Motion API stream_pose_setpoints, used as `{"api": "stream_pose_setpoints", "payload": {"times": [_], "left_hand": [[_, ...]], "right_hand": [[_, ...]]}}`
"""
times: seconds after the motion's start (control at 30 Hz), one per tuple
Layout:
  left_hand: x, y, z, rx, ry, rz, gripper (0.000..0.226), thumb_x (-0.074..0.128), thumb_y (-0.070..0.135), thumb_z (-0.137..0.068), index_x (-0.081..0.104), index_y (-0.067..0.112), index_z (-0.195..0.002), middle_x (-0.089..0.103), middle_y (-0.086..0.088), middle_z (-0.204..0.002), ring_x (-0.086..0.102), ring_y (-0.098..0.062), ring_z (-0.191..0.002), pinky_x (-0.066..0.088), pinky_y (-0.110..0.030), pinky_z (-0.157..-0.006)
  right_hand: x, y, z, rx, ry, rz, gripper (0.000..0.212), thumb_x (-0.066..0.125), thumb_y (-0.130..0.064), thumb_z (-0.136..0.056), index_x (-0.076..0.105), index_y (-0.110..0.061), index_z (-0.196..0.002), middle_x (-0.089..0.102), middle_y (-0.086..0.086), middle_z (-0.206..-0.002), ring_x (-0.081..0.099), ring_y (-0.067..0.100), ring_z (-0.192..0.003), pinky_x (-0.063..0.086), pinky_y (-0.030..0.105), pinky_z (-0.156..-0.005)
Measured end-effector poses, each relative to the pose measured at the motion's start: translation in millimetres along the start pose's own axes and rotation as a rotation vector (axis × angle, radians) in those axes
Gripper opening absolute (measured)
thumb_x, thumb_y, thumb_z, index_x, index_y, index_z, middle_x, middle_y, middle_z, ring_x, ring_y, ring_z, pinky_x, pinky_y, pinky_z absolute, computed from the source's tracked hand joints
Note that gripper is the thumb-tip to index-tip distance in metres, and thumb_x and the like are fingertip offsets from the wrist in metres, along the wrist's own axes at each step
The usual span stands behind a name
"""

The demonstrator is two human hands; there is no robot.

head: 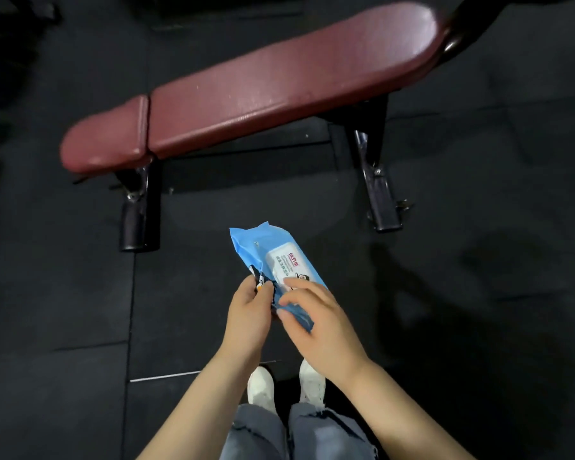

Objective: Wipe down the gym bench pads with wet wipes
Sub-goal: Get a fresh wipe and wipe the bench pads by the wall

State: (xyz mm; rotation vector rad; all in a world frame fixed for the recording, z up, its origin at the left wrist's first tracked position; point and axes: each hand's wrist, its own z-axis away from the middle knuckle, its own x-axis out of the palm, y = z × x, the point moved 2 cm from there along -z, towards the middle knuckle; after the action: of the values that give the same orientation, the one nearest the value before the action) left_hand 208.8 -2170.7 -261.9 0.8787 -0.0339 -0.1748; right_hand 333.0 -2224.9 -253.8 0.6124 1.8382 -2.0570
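Wipes pack [273, 257], near end under hands [316, 320].

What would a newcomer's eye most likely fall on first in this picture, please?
Probably the bright blue wipes pack, low in the middle, gripped by the left hand while the right hand rests fingers on it. Next, the long maroon bench pad slanting across the top, above the dark floor.

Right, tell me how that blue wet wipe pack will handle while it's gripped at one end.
The wet wipe pack looks soft and film-wrapped, so it will probably flex or sag beyond the left hand gripping its near end. The glossy film may be a bit slippery. The white lid looks like hard plastic, likely giving the fingers of the right hand a firmer spot to press.
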Motion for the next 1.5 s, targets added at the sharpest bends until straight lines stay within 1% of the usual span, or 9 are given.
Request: {"api": "stream_pose_setpoints", "payload": {"times": [0.27,0.6,0.73,0.97,1.07,1.13,1.23,1.4,1.5], "left_hand": [[21,80,79,0.187,-0.126,-0.166,0.022,0.046,0.022,-0.103,0.064,0.011,-0.098,0.069,-0.019,-0.099,0.063,-0.027,-0.085,0.052,-0.055,-0.088],[66,117,140,0.419,-0.411,-0.388,0.019,0.049,0.025,-0.103,0.066,0.024,-0.094,0.071,-0.006,-0.093,0.066,-0.031,-0.093,0.054,-0.048,-0.085],[84,118,159,0.467,-0.536,-0.463,0.023,0.051,0.02,-0.102,0.067,0.031,-0.09,0.071,0.003,-0.086,0.066,-0.012,-0.079,0.054,-0.03,-0.073],[79,121,175,0.428,-0.712,-0.479,0.021,0.048,0.019,-0.104,0.064,0.012,-0.091,0.07,-0.002,-0.083,0.063,-0.01,-0.073,0.051,-0.023,-0.066],[73,115,184,0.357,-0.8,-0.443,0.022,0.048,0.019,-0.104,0.064,0.007,-0.093,0.071,0.0,-0.081,0.064,-0.008,-0.069,0.049,-0.018,-0.059],[71,109,191,0.304,-0.86,-0.437,0.023,0.049,0.021,-0.104,0.063,0.01,-0.089,0.071,-0.002,-0.08,0.065,-0.011,-0.07,0.05,-0.02,-0.058],[75,96,208,0.195,-0.948,-0.476,0.026,0.051,0.025,-0.103,0.066,0.016,-0.084,0.073,-0.003,-0.083,0.069,-0.014,-0.075,0.052,-0.025,-0.062],[85,70,245,0.095,-1.091,-0.557,0.023,0.051,0.021,-0.103,0.065,0.003,-0.097,0.071,-0.014,-0.096,0.067,-0.025,-0.088,0.054,-0.038,-0.081],[87,55,269,0.124,-1.172,-0.634,0.023,0.051,0.018,-0.103,0.066,0.009,-0.088,0.063,-0.02,-0.096,0.057,-0.031,-0.093,0.045,-0.052,-0.094]], "right_hand": [[-78,-65,17,0.116,0.263,0.077,0.034,0.065,-0.03,-0.088,0.05,-0.025,-0.117,0.047,-0.015,-0.123,0.046,0.001,-0.112,0.035,-0.003,-0.078],[-135,-97,74,0.252,0.548,0.239,0.037,0.056,-0.049,-0.077,0.048,-0.027,-0.105,0.043,-0.016,-0.113,0.055,0.006,-0.091,0.037,0.008,-0.057],[-144,-105,105,0.308,0.687,0.18,0.024,0.059,-0.034,-0.079,0.048,-0.026,-0.099,0.047,-0.014,-0.104,0.058,0.009,-0.083,0.052,0.029,-0.062],[-144,-121,175,0.38,0.941,-0.017,0.022,0.047,-0.012,-0.094,0.042,-0.032,-0.102,0.058,0.001,-0.074,0.053,0.015,-0.061,0.046,0.032,-0.056],[-138,-126,207,0.435,1.038,0.016,0.026,0.043,-0.012,-0.097,0.042,-0.036,-0.107,0.059,-0.007,-0.085,0.055,0.008,-0.071,0.04,0.017,-0.058],[-132,-131,232,0.513,1.107,0.152,0.035,0.047,-0.001,-0.09,0.049,-0.026,-0.115,0.059,-0.01,-0.108,0.055,0.006,-0.096,0.041,0.01,-0.077],[-119,-144,266,0.53,1.105,0.601,0.043,0.054,0.015,-0.071,0.059,-0.009,-0.106,0.055,0.007,-0.13,0.046,0.026,-0.123,0.038,0.034,-0.104],[-90,-170,315,0.441,1.015,0.589,0.02,0.054,-0.014,-0.083,0.061,-0.014,-0.102,0.059,-0.001,-0.126,0.053,0.016,-0.121,0.036,0.034,-0.111],[-75,-180,346,0.582,1.043,0.457,0.034,0.063,-0.04,-0.085,0.057,-0.021,-0.113,0.053,-0.008,-0.132,0.047,0.009,-0.125,0.04,0.028,-0.106]]}}
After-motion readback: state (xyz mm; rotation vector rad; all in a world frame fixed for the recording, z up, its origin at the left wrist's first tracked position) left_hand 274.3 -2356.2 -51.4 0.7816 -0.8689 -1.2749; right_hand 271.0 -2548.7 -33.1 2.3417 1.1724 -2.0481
